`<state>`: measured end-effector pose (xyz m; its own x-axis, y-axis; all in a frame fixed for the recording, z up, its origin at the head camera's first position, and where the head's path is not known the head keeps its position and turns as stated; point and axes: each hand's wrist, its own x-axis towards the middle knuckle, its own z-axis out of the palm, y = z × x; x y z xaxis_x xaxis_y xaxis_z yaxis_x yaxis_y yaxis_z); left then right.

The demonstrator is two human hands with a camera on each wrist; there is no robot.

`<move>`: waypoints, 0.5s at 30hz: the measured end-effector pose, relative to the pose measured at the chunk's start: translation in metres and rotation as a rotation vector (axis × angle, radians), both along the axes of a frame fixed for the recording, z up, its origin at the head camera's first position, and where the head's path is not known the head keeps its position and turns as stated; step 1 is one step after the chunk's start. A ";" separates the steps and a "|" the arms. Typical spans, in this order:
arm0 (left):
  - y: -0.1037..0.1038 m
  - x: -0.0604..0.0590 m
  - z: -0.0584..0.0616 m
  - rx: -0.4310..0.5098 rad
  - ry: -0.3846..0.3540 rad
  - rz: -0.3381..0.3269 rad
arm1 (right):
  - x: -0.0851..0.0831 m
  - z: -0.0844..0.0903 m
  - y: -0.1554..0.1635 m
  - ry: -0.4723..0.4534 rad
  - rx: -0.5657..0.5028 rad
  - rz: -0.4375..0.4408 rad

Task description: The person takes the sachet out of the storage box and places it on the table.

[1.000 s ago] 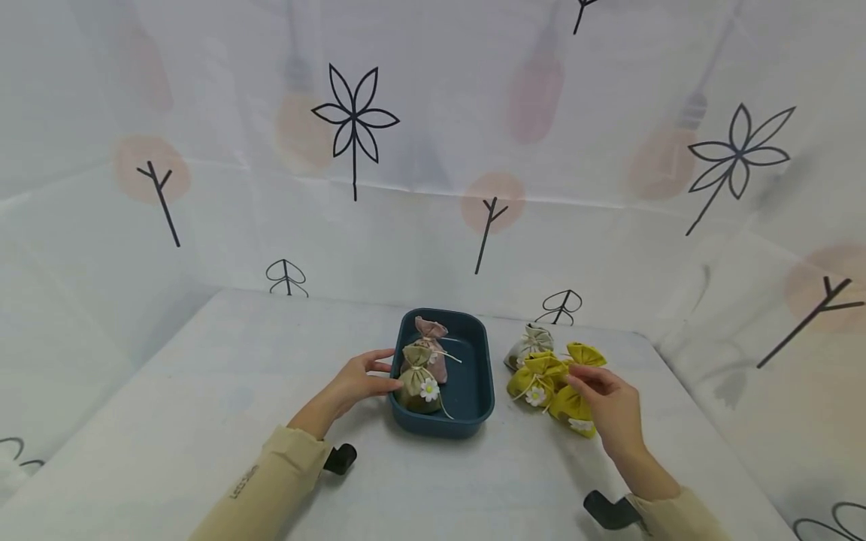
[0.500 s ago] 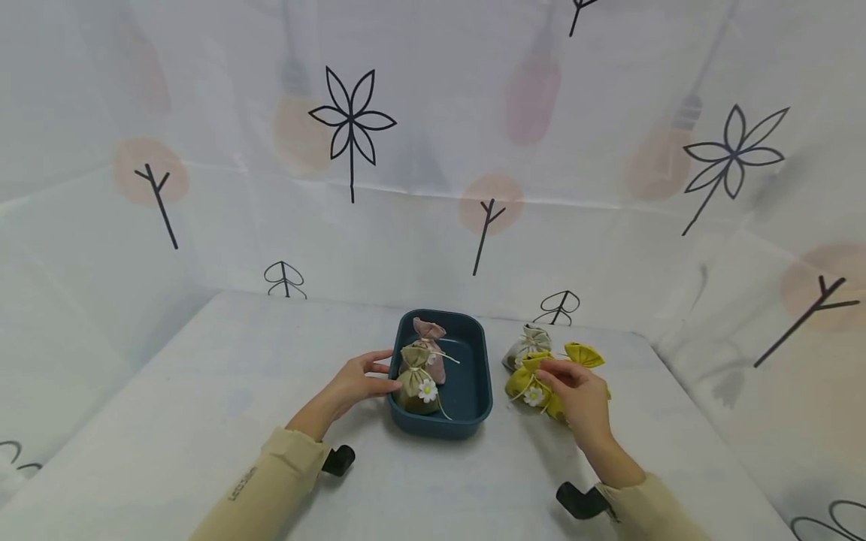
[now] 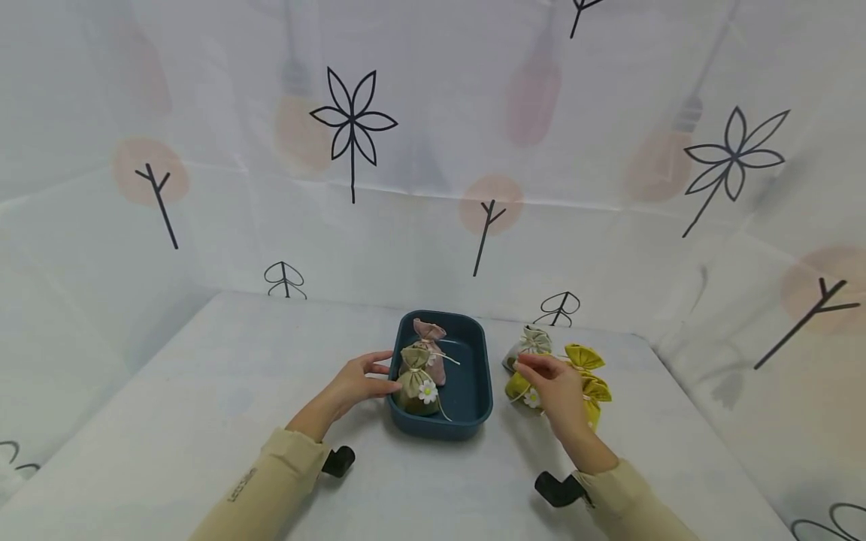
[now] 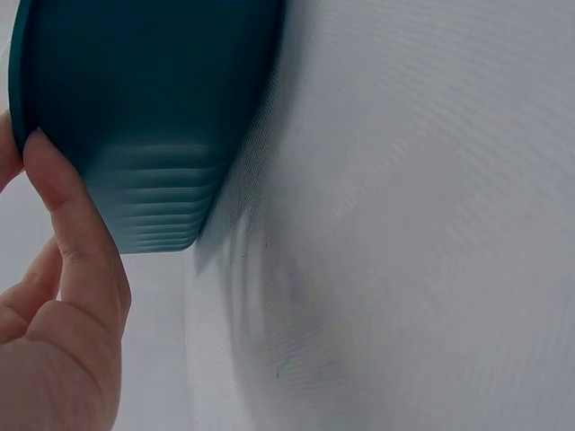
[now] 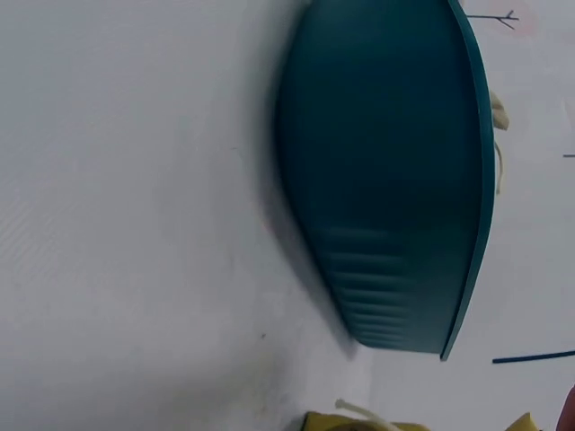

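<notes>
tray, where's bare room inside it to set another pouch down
The tray's right half is bare, bordered by its right wall and by the olive pouch and pink pouch, which crowd the left. Outside, yellow pouches cluster under the right hand.

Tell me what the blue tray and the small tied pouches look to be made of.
Blue tray: likely moulded plastic, matte teal; smooth rounded walls with faint ridges in the wrist views. Olive pouch and yellow pouches: apparently woven cloth, gathered and creased at necks tied with pale string; the olive one bears a white daisy.

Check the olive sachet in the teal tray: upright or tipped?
Upright: the olive sachet stands on its base in the teal tray, tied neck on top.
</notes>
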<state>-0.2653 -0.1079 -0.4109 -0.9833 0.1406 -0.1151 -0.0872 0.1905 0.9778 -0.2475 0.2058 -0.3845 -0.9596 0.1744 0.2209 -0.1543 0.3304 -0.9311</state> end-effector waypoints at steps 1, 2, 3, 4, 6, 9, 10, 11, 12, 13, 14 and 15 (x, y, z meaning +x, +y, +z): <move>0.000 0.000 0.000 -0.001 0.000 -0.001 | -0.001 0.001 -0.002 0.005 0.001 0.000; 0.000 0.000 0.000 0.000 -0.001 -0.001 | -0.002 0.002 -0.004 0.009 -0.001 0.004; 0.000 0.000 0.000 0.000 -0.001 0.000 | -0.003 0.002 -0.005 0.015 -0.001 0.007; 0.000 0.000 0.001 0.001 -0.001 0.001 | -0.004 0.004 -0.007 0.014 -0.008 0.006; 0.000 0.001 0.001 0.001 -0.002 0.002 | -0.007 0.007 -0.011 0.009 -0.010 0.010; -0.001 0.001 0.001 0.004 -0.001 0.004 | -0.009 0.013 -0.017 -0.003 -0.015 0.028; -0.001 0.002 0.001 0.005 -0.001 0.003 | -0.010 0.014 -0.019 -0.010 -0.019 0.033; -0.001 0.001 0.001 0.005 0.000 0.002 | -0.011 0.015 -0.020 -0.016 -0.023 0.039; -0.001 0.001 0.001 0.006 0.000 0.002 | -0.012 0.016 -0.022 -0.022 -0.027 0.045; -0.001 0.001 0.000 0.005 -0.001 0.001 | -0.013 0.016 -0.024 -0.022 -0.027 0.053; -0.001 0.001 0.000 0.004 -0.001 0.000 | -0.014 0.017 -0.025 -0.021 -0.025 0.060; 0.000 0.000 -0.001 0.002 0.000 -0.001 | -0.016 0.017 -0.026 -0.021 -0.025 0.065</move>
